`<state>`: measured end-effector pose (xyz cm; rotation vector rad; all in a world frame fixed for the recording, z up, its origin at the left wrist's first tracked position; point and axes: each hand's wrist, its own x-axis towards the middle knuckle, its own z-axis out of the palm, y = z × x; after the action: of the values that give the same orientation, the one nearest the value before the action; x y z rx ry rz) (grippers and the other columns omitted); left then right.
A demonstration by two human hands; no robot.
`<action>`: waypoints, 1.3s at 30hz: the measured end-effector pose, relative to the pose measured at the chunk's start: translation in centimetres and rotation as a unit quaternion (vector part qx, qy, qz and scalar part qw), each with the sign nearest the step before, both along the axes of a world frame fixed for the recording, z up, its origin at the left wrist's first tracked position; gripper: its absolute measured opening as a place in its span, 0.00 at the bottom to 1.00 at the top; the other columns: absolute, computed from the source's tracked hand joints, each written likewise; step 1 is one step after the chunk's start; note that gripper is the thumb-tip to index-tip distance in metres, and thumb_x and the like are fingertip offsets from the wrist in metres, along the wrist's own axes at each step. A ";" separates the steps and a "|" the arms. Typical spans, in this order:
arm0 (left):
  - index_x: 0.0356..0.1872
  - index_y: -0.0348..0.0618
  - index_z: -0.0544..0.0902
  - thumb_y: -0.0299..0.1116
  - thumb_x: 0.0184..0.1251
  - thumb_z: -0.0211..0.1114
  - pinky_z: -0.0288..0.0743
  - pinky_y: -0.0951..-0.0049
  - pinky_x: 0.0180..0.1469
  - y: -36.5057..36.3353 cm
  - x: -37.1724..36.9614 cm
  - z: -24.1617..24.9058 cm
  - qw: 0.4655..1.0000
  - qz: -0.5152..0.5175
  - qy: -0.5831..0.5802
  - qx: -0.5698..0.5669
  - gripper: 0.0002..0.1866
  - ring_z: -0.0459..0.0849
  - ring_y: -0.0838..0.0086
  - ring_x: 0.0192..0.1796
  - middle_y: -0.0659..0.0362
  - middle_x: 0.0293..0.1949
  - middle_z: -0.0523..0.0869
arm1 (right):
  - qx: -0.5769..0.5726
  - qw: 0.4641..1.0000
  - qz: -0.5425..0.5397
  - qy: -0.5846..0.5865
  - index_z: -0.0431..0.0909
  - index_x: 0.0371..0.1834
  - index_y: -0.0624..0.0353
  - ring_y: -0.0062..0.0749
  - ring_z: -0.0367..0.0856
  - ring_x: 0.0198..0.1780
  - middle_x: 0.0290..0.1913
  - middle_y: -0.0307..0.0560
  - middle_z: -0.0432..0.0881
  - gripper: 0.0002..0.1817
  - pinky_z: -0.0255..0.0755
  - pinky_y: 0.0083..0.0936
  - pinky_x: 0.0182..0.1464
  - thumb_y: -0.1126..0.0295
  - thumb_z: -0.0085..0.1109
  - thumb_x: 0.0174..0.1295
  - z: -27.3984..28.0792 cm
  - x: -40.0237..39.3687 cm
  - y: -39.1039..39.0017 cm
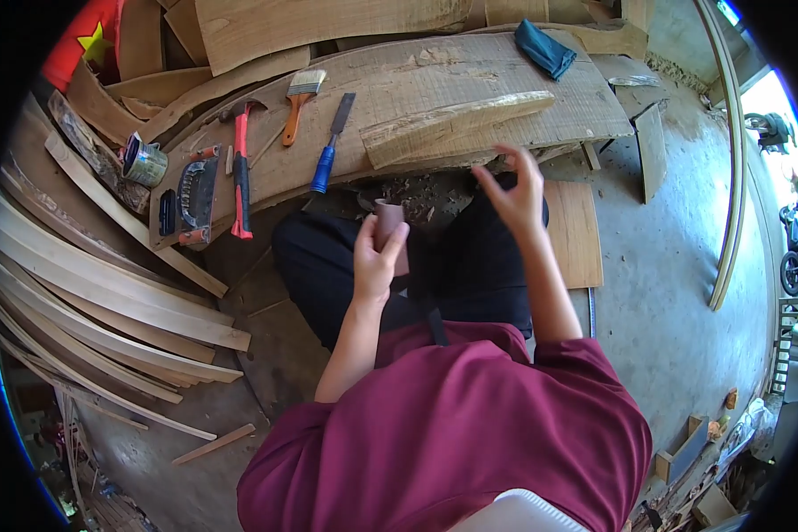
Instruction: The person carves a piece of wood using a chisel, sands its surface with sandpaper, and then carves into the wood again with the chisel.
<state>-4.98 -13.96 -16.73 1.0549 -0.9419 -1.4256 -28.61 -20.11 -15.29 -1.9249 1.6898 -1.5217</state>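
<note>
In my left hand [378, 259] is a piece of brown sheet [388, 218], curled at its top and gripped between thumb and fingers above my lap. My right hand [516, 193] is raised with thumb and fingers apart and nothing between them, just below the front edge of the wooden slab [470, 66]. A rough pale wood piece [452, 129] lies on the slab, beyond both hands. To its left on the slab are a blue-handled chisel [332, 146], a brush [303, 102], and a hammer with a red and black handle [241, 173].
A sanding tool [195, 197] and a tin can [144, 161] sit at the slab's left end. A dark teal cloth [544, 50] lies at the far right. Curved wooden strips [106, 275] are stacked on the left. A flat board [574, 232] lies beside my right knee.
</note>
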 end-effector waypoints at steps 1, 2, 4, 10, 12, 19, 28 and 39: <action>0.36 0.45 0.75 0.33 0.67 0.69 0.66 0.82 0.36 -0.3 0.6 0.0 0.996 0.053 -0.046 -0.046 0.09 0.70 0.87 0.32 0.69 0.30 0.75 | -0.031 0.999 -0.014 0.039 0.79 0.51 0.57 0.43 0.76 0.59 0.52 0.48 0.81 0.27 0.67 0.41 0.63 0.54 0.74 0.52 0.6 -0.8 -2.0; 0.35 0.43 0.74 0.34 0.69 0.67 0.67 0.82 0.36 -0.7 1.1 0.1 0.986 0.106 -0.091 -0.091 0.10 0.70 0.87 0.32 0.68 0.30 0.76 | -0.061 0.995 -0.028 0.078 0.80 0.51 0.56 0.46 0.74 0.62 0.53 0.49 0.80 0.29 0.62 0.46 0.67 0.48 0.73 0.51 1.1 -1.6 -3.9; 0.36 0.39 0.72 0.33 0.71 0.63 0.71 0.77 0.35 -1.7 2.8 0.5 0.927 0.153 -0.274 -0.206 0.11 0.76 0.80 0.31 0.61 0.30 0.79 | -0.094 0.980 -0.048 0.171 0.80 0.52 0.54 0.44 0.73 0.63 0.54 0.48 0.80 0.32 0.57 0.49 0.69 0.44 0.72 0.50 2.3 -2.5 -6.7; 0.61 0.38 0.74 0.24 0.70 0.59 0.80 0.64 0.49 -6.4 3.7 5.1 0.830 0.206 -0.389 -0.342 0.19 0.87 0.57 0.49 0.46 0.47 0.86 | 0.019 0.953 0.028 0.301 0.83 0.52 0.45 0.41 0.76 0.59 0.49 0.40 0.82 0.34 0.56 0.51 0.70 0.36 0.70 0.44 2.5 -2.9 -10.6; 0.56 0.40 0.79 0.26 0.68 0.63 0.79 0.63 0.52 -8.4 3.9 5.5 0.778 0.156 -0.492 -0.357 0.16 0.86 0.55 0.51 0.49 0.49 0.86 | 0.042 0.951 0.011 0.306 0.87 0.42 0.47 0.39 0.79 0.52 0.42 0.37 0.83 0.31 0.63 0.44 0.63 0.36 0.71 0.41 2.5 -2.7 -10.4; 0.48 0.42 0.85 0.34 0.69 0.62 0.70 0.56 0.65 -13.2 -0.4 3.9 0.711 0.169 -0.585 -0.352 0.12 0.84 0.63 0.57 0.52 0.52 0.86 | -0.025 0.954 -0.011 0.298 0.84 0.27 0.50 0.35 0.80 0.39 0.30 0.36 0.78 0.29 0.71 0.33 0.44 0.36 0.73 0.36 1.4 -0.8 -8.2; 0.52 0.44 0.83 0.22 0.58 0.65 0.70 0.57 0.65 -11.0 -2.7 3.6 0.716 0.080 -0.556 -0.416 0.18 0.80 0.64 0.61 0.55 0.56 0.84 | -0.066 0.960 -0.003 0.273 0.82 0.25 0.51 0.33 0.83 0.32 0.26 0.35 0.82 0.28 0.69 0.30 0.40 0.37 0.73 0.34 0.8 -1.1 -8.4; 0.50 0.41 0.84 0.21 0.55 0.63 0.70 0.60 0.67 -10.5 -5.6 2.4 0.728 0.127 -0.538 -0.404 0.19 0.82 0.61 0.60 0.53 0.54 0.85 | -0.065 0.956 -0.023 0.285 0.80 0.20 0.51 0.31 0.82 0.31 0.25 0.33 0.81 0.30 0.68 0.30 0.38 0.35 0.73 0.32 0.5 -0.2 -9.2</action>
<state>-10.63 -24.44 -14.31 1.1922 -1.9004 0.0766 -28.76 -29.33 -14.80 -2.5980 1.8799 -1.1796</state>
